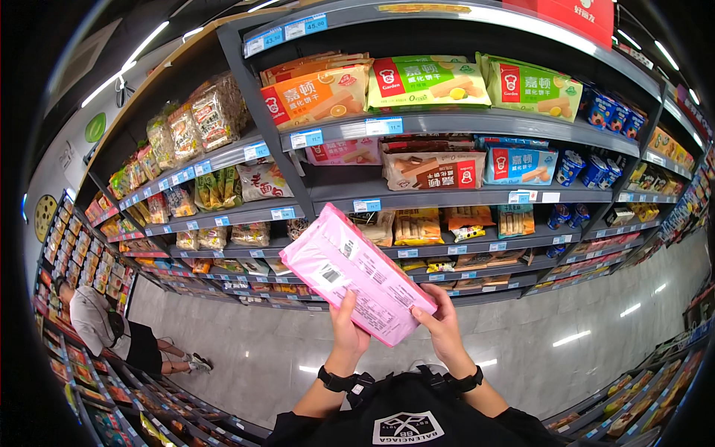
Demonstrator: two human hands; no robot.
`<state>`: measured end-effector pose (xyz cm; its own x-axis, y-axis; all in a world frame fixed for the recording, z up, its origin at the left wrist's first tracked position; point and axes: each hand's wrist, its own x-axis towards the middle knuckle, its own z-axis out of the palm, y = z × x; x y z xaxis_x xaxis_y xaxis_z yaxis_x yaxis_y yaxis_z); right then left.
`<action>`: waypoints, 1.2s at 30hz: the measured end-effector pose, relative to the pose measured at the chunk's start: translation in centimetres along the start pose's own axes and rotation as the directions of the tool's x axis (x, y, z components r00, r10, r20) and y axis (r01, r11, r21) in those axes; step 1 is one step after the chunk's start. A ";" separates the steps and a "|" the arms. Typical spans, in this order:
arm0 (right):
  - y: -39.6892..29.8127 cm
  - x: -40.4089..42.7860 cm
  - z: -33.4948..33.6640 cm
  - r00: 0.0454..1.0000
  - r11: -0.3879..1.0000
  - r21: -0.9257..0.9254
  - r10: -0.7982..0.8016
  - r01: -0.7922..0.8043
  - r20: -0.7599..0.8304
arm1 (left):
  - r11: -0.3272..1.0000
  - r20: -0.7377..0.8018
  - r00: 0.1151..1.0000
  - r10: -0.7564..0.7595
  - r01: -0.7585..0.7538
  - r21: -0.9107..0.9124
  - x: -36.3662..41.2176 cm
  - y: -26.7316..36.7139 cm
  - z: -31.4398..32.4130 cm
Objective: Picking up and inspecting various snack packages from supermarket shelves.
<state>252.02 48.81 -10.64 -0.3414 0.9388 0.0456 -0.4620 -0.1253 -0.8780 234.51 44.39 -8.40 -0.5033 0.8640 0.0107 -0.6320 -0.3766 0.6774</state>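
Both my hands hold a pink packet of wafer biscuits (360,276), tilted in front of the shelves with its printed back facing me. My left hand (347,329) grips its lower left edge, thumb on the wrapper. My right hand (441,321) grips the lower right end, its thumb also on the back. Beyond the packet, a similar pink wafer packet (342,152) lies on a shelf beside brown wafer packets (433,167) and a blue one (520,165). Above them are orange (315,95) and green (427,82) wafer packets.
Grey store shelves (346,125) curve across the view, with bagged noodles or snacks (209,117) at left and blue tubs (606,114) at right. A person in a white top (92,313) stands at the far left. More shelving (631,399) is behind me; the tiled floor (279,335) lies between.
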 end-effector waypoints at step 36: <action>-0.6 13.1 -4.3 0.975 0.870 0.472 0.207 -0.144 -0.084 | 0.729 0.166 0.937 -0.308 0.120 0.674 5.5 -0.1 2.2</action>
<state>251.37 62.54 -11.62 -0.3594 0.9162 -0.1773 -0.7393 -0.3955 -0.5451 233.14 49.93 -6.81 -0.1788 0.9809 -0.0761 -0.1236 0.0543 0.9908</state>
